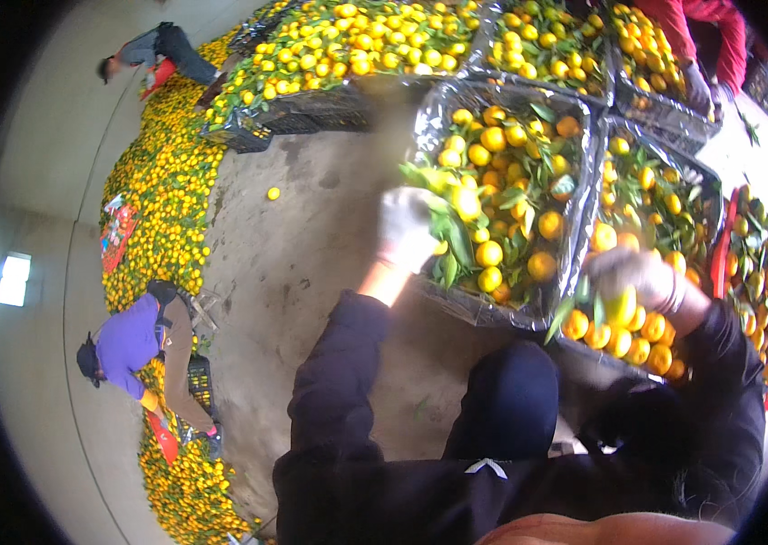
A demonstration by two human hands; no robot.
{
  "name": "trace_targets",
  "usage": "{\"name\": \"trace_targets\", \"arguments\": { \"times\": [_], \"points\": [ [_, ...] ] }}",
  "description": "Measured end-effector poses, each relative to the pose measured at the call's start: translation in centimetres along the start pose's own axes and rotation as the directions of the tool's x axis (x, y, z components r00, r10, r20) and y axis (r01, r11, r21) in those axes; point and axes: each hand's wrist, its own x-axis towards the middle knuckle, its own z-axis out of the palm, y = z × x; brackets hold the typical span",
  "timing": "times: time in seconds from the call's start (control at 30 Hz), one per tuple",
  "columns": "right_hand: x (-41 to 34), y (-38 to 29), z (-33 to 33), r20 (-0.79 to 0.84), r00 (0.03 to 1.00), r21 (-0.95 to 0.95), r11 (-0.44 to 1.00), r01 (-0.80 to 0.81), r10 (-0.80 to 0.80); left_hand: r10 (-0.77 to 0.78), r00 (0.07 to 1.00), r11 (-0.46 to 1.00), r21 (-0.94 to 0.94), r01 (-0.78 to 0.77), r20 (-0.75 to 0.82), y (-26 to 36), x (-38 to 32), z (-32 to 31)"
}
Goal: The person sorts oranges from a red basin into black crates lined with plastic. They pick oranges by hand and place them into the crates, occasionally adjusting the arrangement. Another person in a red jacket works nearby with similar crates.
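My left hand [406, 228], in a whitish glove, is closed around leafy stems with a yellow-orange citrus fruit [466, 203], over the left side of a crate lined with shiny plastic film [592, 204]. Blurred by motion, my gloved right hand [636, 278] is over the near part of the neighbouring crate, with a greenish-yellow fruit [619, 306] and leaves just below its fingers. Whether it grips that fruit I cannot tell. Rows of orange citrus fruits [637, 351] lie beneath it at the crate's near end. Leafy fruits fill the crate at centre.
More film-lined crates [323, 112] of citrus stand beyond. A red-rimmed container [720, 245] of fruit is at the right. A co-worker in red sleeves [731, 41] reaches into a far crate. Two other people [129, 340] bend over a long fruit heap [159, 197] at left. One fruit [274, 194] lies on the floor.
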Motion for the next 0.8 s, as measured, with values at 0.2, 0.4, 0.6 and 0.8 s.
{"name": "trace_targets", "arguments": {
  "times": [0.2, 0.4, 0.6, 0.8],
  "points": [
    [2.3, 2.8, -2.8, -0.438, 0.771, 0.206, 0.886, -0.414, 0.462, -0.424, 0.888, 0.771, -0.443, 0.457, 0.179, -2.0, 0.4, 1.6],
    [9.1, 4.8, -1.2, -0.583, 0.705, -0.159, 0.794, -0.587, 0.404, -0.379, 0.772, 0.351, -0.693, 0.63, 0.51, 2.5, 1.3, 4.1],
    [10.5, 5.0, 1.8, -0.285, 0.942, -0.729, 0.597, -0.334, 0.178, -0.257, 0.813, 0.743, -0.431, 0.512, 0.523, 5.2, 0.6, 4.5],
    [10.4, 7.6, 4.1, -0.132, 0.928, -0.656, 0.671, -0.346, 0.349, -0.231, 0.875, 0.763, -0.479, 0.434, 0.425, 7.4, -0.6, 5.6]
  ]
}}
